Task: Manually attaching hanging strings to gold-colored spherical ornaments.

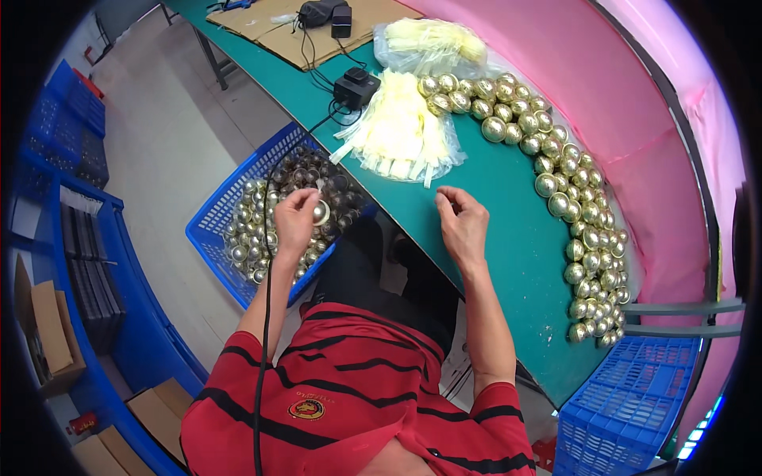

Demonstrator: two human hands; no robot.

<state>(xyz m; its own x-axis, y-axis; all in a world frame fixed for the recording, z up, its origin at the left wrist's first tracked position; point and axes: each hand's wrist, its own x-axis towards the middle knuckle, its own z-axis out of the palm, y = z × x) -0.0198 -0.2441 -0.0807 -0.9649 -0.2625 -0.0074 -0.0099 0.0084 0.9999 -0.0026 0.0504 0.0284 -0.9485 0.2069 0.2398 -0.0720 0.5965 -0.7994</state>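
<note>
My left hand [295, 224] is raised above the blue crate, its fingers closed on a shiny gold ball [321, 213] with a pale rim. Over the near edge of the green table [500, 238], my right hand [463, 226] has thumb and forefinger pinched together; what they hold, if anything, is too small to make out. Just beyond its fingertips lies a fanned pile of pale yellow strips [401, 131] on clear plastic. Gold balls [262, 210] and darker balls [317, 170] fill the crate [208, 226] below my left hand.
Many gold balls [573, 186] curve along the table's far right side beside pink sheeting [635, 103]. Black adapters [355, 89] with cables and cardboard [270, 32] lie at the back. A black cable [264, 349] hangs before me. Another blue crate [627, 397] stands lower right.
</note>
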